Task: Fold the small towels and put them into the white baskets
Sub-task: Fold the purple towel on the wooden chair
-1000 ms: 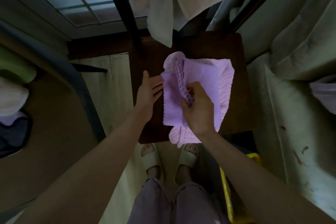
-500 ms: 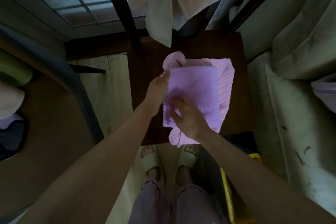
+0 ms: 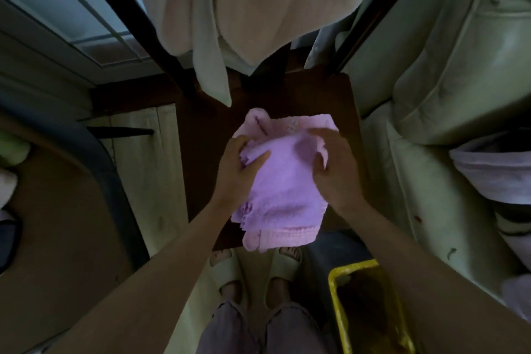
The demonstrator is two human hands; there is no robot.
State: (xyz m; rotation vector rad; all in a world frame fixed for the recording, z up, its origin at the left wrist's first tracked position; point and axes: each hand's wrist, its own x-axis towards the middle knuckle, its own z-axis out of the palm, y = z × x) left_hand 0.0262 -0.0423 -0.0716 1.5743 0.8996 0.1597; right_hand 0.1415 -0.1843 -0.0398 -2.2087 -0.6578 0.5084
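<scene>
Both hands now grip opposite sides of folded purple towel (image 3: 283, 181): left hand (image 3: 240, 169), right hand (image 3: 334, 169), moved off its middle; it lies atop pink towel (image 3: 298, 123) on bench (image 3: 207, 152), likely lift next, basket unseen

No text, label, brand, number or sign can be read anywhere in the head view. The light is dim, and the cloths and other surfaces show no print that can be made out.
</scene>
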